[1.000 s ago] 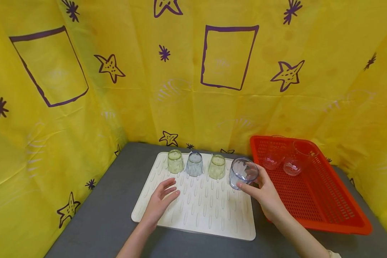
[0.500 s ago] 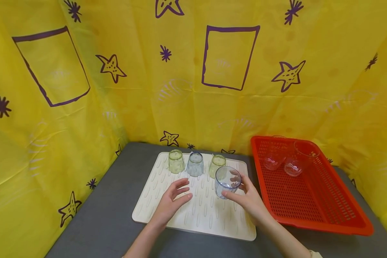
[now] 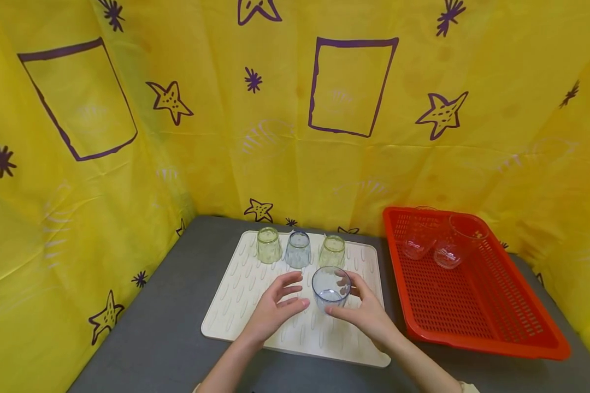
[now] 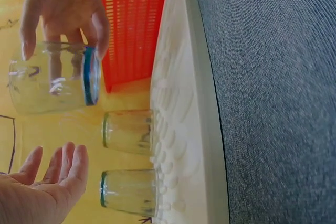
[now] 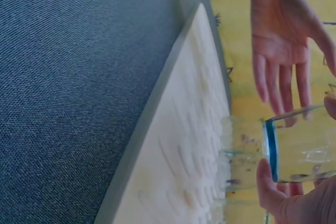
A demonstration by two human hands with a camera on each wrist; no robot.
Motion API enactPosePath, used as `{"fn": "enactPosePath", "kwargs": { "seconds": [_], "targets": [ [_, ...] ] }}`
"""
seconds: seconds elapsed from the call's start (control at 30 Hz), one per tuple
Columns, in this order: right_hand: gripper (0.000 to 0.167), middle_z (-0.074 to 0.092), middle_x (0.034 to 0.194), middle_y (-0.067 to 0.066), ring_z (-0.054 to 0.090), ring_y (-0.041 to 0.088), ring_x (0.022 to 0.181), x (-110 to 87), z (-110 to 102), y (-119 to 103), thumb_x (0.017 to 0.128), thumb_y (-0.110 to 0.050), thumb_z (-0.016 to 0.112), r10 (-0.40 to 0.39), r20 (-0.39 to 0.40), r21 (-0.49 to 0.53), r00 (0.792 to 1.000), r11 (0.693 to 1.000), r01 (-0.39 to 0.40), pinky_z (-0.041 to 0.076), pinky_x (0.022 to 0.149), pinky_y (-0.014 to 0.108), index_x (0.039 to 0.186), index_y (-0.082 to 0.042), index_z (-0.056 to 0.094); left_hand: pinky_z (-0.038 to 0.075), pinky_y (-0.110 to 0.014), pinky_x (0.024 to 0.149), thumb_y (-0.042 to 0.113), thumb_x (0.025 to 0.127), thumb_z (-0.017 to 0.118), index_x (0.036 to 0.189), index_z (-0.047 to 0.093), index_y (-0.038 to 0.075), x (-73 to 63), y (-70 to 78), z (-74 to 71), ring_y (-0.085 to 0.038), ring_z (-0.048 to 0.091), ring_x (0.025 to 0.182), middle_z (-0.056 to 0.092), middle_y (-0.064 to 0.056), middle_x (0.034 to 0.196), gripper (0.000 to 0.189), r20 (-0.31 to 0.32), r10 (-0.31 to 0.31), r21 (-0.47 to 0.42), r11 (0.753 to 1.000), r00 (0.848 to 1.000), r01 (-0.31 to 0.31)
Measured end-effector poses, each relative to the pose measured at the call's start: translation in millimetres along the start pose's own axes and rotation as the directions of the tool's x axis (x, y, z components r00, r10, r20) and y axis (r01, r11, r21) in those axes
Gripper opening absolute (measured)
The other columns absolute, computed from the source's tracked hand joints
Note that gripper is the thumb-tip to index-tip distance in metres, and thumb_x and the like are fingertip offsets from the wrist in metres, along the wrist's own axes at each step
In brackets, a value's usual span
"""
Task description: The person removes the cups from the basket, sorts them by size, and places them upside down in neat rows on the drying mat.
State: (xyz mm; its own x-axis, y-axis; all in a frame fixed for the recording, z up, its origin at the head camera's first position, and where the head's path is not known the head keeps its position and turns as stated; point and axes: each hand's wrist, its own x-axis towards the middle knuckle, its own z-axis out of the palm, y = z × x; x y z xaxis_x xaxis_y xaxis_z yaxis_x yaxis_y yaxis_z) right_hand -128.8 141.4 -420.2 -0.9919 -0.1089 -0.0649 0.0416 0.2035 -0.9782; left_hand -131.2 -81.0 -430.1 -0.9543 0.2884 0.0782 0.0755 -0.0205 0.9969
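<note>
My right hand (image 3: 366, 314) grips a faintly blue drinking glass (image 3: 330, 295), mouth up, above the white drying mat (image 3: 241, 314). In the left wrist view the thick blue base of this glass (image 4: 91, 77) faces the mat side. My left hand (image 3: 277, 305) is beside the glass with fingers spread and nothing in it; the right wrist view has its fingertips close to the glass (image 5: 302, 148). Along the mat's far edge stand three overturned glasses: a green one (image 3: 269, 248), a blue one (image 3: 298, 252) and another green one (image 3: 332, 251).
To the right stands a red plastic basket (image 3: 526, 344) with two clear glasses, one at the back (image 3: 418, 240) and one in front of it (image 3: 454, 245). A yellow patterned curtain (image 3: 216, 164) hangs behind the grey table (image 3: 142, 327).
My right hand has carried the glass left and nearer to me, from beside the basket to over the mat's middle. My left hand has moved right, closer to the glass.
</note>
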Motion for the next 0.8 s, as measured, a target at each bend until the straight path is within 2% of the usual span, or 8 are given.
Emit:
{"fn": "enactPosePath", "kwargs": {
  "seconds": [0.2, 0.4, 0.63, 0.8],
  "targets": [
    [0.073, 0.053, 0.125, 0.008, 0.046, 0.03, 0.115, -0.5, 7.3, 5.1, 0.071, -0.013, 0.087, -0.035, 0.057, 0.002, 0.998, 0.999, 0.035, 0.056, 0.08, 0.038, 0.135, -0.021, 0.053, 0.042, -0.048, 0.103, 0.015, 0.087, 0.073, 0.138, 0.048, 0.007, 0.9, 1.4, 5.8, -0.032, 0.049, 0.125, 0.049, -0.014, 0.139, 0.058, 0.025, 0.008, 0.021, 1.0, 1.0, -0.009],
    [0.076, 0.048, 0.129, 0.013, 0.047, 0.03, 0.112, -2.2, 10.5, 7.5, 0.07, -0.013, 0.088, -0.065, 0.11, -0.021, 0.992, 0.997, 0.068, 0.057, 0.077, 0.032, 0.136, -0.016, 0.05, 0.044, -0.047, 0.1, 0.018, 0.083, 0.078, 0.138, 0.048, 0.009, 0.4, -0.1, 8.1, -0.033, 0.049, 0.124, 0.048, -0.015, 0.14, 0.063, 0.046, 0.01, 0.06, 0.998, 0.999, -0.013],
    [0.072, 0.049, 0.124, 0.013, 0.047, 0.03, 0.108, -3.3, 11.8, 11.5, 0.071, -0.022, 0.088, -0.135, 0.165, -0.121, 0.977, 0.98, 0.156, 0.056, 0.075, 0.029, 0.133, -0.017, 0.052, 0.046, -0.045, 0.095, 0.024, 0.078, 0.082, 0.137, 0.05, 0.015, -1.2, -2.1, 11.1, -0.031, 0.051, 0.121, 0.055, -0.011, 0.132, 0.068, 0.055, 0.01, 0.18, 0.984, 0.998, -0.02],
    [0.07, 0.05, 0.123, 0.015, 0.045, 0.029, 0.108, -5.0, 12.5, 12.3, 0.072, -0.025, 0.087, -0.194, 0.179, -0.167, 0.965, 0.96, 0.224, 0.056, 0.073, 0.029, 0.132, -0.016, 0.053, 0.046, -0.044, 0.094, 0.026, 0.075, 0.084, 0.135, 0.052, 0.016, -1.3, -1.7, 12.9, -0.033, 0.051, 0.12, 0.059, -0.006, 0.126, 0.069, 0.059, 0.027, 0.215, 0.976, 0.998, -0.039]
  ]
}}
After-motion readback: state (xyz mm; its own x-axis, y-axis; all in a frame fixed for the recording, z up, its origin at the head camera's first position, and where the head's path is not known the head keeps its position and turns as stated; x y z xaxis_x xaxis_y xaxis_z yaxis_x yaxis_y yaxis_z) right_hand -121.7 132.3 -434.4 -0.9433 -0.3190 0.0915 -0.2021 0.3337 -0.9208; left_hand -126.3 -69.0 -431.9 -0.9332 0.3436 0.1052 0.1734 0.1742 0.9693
